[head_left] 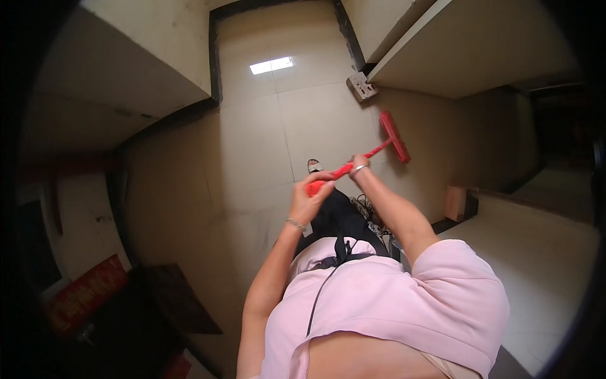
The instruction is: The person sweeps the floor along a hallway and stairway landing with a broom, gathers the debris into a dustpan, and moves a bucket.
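I note the left hand [305, 201] closed round the handle's top end, likely as pivot; the right hand [359, 165], clamped lower, likely steers. Hands slightly apart. Red broom [395, 138] slants rightward, head near the holed block [362, 87].

The glossy beige tiled floor [249, 136] extends toward 12 o'clock, with thin straight joints and a dark skirting border [214, 63] along its far edges. A bright white rectangular reflection [271, 65] shows near 12 o'clock. A smooth cream wall surface [170, 41] stands between 10 and 11 o'clock; a large pale flat panel [480, 47] occupies 2 o'clock. A red rectangular sign with yellowish characters [88, 294] is located at 8 o'clock, in dim light.
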### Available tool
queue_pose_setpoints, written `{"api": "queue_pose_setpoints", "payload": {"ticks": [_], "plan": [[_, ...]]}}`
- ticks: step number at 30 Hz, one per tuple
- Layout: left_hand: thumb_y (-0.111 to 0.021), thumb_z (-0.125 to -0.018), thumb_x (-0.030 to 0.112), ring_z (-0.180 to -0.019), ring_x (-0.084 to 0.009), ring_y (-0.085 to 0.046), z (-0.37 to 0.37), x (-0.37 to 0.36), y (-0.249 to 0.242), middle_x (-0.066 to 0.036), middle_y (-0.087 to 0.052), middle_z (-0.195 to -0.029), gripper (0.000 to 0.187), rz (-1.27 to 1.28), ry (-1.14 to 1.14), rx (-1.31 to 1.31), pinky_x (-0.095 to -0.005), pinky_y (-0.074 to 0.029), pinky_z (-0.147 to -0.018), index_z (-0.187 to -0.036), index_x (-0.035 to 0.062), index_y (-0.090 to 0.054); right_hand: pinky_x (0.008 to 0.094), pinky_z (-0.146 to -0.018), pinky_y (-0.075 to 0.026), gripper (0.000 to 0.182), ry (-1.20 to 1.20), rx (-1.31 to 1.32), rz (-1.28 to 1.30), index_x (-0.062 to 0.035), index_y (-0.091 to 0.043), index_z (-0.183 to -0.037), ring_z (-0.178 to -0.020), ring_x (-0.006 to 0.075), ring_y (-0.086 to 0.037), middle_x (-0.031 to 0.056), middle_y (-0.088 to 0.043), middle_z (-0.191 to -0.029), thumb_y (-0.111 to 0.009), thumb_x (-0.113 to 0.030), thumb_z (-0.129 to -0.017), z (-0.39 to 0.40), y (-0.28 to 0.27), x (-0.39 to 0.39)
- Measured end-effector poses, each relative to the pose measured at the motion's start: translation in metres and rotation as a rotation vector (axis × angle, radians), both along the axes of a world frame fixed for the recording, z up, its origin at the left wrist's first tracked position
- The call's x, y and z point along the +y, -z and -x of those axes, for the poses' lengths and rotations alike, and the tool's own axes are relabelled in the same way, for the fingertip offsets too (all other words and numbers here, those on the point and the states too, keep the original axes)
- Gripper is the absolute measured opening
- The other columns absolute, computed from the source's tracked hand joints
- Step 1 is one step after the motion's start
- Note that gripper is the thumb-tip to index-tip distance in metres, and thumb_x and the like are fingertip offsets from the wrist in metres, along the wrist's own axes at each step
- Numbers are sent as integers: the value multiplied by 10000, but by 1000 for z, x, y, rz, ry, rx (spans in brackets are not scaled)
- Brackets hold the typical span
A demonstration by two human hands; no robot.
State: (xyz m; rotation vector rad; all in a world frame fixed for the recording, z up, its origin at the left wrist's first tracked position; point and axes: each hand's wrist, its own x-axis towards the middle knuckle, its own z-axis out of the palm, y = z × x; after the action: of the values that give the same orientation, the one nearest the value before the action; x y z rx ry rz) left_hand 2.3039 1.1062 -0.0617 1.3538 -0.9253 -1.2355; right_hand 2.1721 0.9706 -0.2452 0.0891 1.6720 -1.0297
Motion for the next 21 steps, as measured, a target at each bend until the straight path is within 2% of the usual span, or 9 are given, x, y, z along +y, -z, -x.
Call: {"api": "queue_pose_setpoints", "payload": {"ticks": [5, 9, 10, 11, 13, 15, 17, 20, 21], "plan": [[-580, -730, 133, -756, -99, -508, 41, -57, 20, -44, -578, -811, 147, -59, 48, -28, -213, -399, -697, -811, 11, -585, 346, -416, -416, 32, -128, -8, -192, -13, -374, -755, -484, 225, -456, 105, -417, -593, -365, -28, -727, 60, 35, -55], [-586, -732, 143, -796, -117, -520, -3, -43, 4, -61, -587, -850, 152, -152, -155, -112, -236, -406, -735, -807, 12, -595, 344, -407, -393, 59, -120, -112, -268, -55, -380, -771, -505, 233, -453, 110, -420, -601, -329, -67, -743, -24, 24, -37], [-584, -732, 126, -811, -130, -523, -17, -31, -3, -67, -584, -854, 133, -221, -239, -94, -244, -407, -748, -797, 10, -595, 345, -409, -387, 82, -118, -87, -270, -68, -372, -815, -506, 236, -452, 114, -428, -615, -322, -92, -755, -54, 46, -29], [-581, -730, 104, -829, -139, -522, -41, -64, -22, -84, -581, -866, 110, -294, -321, -91, -251, -407, -760, -782, 8, -591, 346, -411, -393, 112, -191, -72, -328, -54, -360, -857, -485, 236, -451, 115, -435, -614, -318, -109, -770, -94, 54, -57], [-559, -739, 71, -854, -160, -520, -76, -85, -45, -126, -569, -899, 91, -232, -453, -132, -258, -391, -791, -790, -3, -571, 360, -421, -421, 158, -233, -84, -368, -64, -330, -915, -441, 235, -432, 120, -425, -598, -280, -155, -795, -158, 43, -69], [-533, -746, 22, -902, -210, -519, -89, -70, -58, -112, -571, -860, 52, -190, -535, -237, -293, -383, -811, -771, -19, -553, 386, -534, -482, 371, -508, -228, -398, -35, -174, -1127, -686, 295, -558, 179, -513, -919, -315, -143, -801, -193, 0, -55], [-524, -749, 15, -902, -212, -520, -94, -61, -83, -111, -572, -852, 51, -215, -609, -278, -294, -376, -821, -765, -27, -547, 384, -479, -479, 347, -728, -220, -326, -43, -163, -1102, -555, 280, -541, 201, -494, -794, -304, -92, -789, -214, -57, -48], [-516, -753, 11, -899, -211, -522, -96, -47, -107, -116, -571, -848, 58, -215, -647, -375, -294, -378, -816, -769, -40, -539, 363, -427, -448, 163, -699, -331, -350, -75, -290, -919, -452, 221, -460, 118, -441, -587, -347, -92, -767, -235, -88, -29], [-514, -755, 11, -898, -210, -522, -100, -43, -114, -118, -570, -848, 61, -224, -665, -415, -293, -380, -814, -770, -43, -537, 362, -422, -448, 162, -720, -378, -369, -74, -293, -918, -443, 222, -461, 113, -438, -573, -348, -94, -767, -245, -91, -21]]}}
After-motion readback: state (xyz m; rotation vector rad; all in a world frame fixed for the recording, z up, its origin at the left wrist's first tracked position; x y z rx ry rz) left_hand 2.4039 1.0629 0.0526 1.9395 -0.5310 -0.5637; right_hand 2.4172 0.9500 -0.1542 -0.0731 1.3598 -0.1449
